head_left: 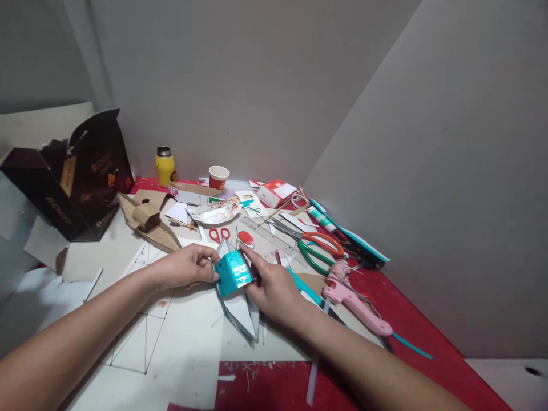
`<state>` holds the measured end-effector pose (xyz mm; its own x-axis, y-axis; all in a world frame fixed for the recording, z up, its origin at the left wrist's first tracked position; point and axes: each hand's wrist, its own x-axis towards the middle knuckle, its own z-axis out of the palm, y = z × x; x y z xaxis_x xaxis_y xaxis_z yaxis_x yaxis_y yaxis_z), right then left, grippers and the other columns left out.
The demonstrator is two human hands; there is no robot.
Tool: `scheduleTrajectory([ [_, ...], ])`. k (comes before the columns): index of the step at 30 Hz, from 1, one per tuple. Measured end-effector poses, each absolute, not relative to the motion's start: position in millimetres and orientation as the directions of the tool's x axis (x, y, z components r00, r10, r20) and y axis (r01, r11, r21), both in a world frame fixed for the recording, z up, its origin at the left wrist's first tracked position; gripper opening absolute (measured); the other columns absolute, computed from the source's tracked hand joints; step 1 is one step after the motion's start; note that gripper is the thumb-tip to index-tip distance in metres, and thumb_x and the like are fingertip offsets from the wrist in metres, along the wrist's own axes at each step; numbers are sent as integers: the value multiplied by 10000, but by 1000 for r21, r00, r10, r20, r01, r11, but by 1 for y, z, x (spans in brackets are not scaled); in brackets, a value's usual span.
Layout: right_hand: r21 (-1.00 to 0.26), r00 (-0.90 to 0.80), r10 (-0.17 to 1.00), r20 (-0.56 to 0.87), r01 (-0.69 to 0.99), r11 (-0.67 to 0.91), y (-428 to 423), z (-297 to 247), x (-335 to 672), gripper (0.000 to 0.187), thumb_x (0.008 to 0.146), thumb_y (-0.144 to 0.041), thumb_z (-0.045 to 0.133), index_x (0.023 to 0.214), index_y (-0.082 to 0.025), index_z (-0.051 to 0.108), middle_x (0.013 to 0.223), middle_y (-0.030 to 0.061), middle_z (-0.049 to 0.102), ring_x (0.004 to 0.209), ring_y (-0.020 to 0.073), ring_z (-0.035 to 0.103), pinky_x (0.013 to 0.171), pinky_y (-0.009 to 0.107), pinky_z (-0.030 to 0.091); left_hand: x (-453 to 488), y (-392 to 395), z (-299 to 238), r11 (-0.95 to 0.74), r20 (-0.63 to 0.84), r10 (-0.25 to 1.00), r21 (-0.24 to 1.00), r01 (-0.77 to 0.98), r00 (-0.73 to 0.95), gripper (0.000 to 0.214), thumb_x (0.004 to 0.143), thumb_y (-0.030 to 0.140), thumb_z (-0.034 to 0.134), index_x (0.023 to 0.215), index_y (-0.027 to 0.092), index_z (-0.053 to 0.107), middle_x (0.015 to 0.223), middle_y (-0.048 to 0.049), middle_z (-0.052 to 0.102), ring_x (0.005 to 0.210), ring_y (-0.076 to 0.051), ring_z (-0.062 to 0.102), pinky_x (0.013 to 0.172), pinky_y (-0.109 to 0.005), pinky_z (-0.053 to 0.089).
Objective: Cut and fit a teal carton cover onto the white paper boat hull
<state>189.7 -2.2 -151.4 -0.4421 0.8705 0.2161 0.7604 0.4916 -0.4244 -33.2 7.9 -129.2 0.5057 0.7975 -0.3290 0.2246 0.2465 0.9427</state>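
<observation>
Both my hands hold a small paper boat model (240, 305) with a shiny teal cabin (232, 272) on top. My left hand (185, 266) pinches the teal cabin's left side with its fingertips. My right hand (274, 288) grips the cabin's right side, fingers curled against it. The white pointed hull runs from behind the cabin down toward me over a white sheet with pencil lines (148, 325). The model sits low over the red table (411, 302).
A pink glue gun (355, 299) lies right of my right hand. Orange-and-green scissors (319, 245), a clear ruler (274, 237), small red scissors (219, 234), a cardboard boat (148, 220), a dark bag (81, 174), a yellow bottle (165, 166) and a paper cup (218, 177) sit further back.
</observation>
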Motion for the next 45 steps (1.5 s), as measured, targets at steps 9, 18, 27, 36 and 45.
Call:
scheduleTrajectory([
  [9,-603,-443,826,348,569,559,1,-137,196,548,714,-136,514,1247,-150,644,603,-28,576,518,120,485,542,223,399,-31,7,-123,229,-274,784,962,151,557,248,676,307,790,768,144,626,463,105,374,452,-52,244,474,-239,177],
  [18,-708,-391,821,415,428,562,3,-127,201,423,725,-171,561,1111,-158,733,533,-48,530,489,103,431,496,214,393,-27,5,-112,212,-244,787,970,122,567,198,638,274,814,695,142,678,605,39,586,595,-101,474,618,-245,376],
  [27,-906,-496,834,240,194,376,-1,-112,198,137,730,-202,613,788,-181,736,706,-21,672,665,153,606,653,253,503,-15,-12,-104,213,-210,768,975,69,604,168,694,265,766,796,151,694,746,11,653,645,-100,517,629,-231,403],
  [36,-936,-554,816,163,175,306,-4,-100,198,128,732,-282,633,676,-167,633,623,-43,541,585,107,490,585,224,459,-4,-30,-89,139,-133,805,990,34,578,154,773,295,708,798,143,711,609,35,527,534,-74,381,504,-209,313],
  [45,-537,-360,910,207,735,413,3,-62,251,321,891,-318,524,1120,-142,666,691,2,611,597,119,521,555,230,381,-13,-20,-91,48,-27,959,996,-69,281,110,805,291,708,879,209,703,710,35,558,585,-83,389,545,-208,325],
])
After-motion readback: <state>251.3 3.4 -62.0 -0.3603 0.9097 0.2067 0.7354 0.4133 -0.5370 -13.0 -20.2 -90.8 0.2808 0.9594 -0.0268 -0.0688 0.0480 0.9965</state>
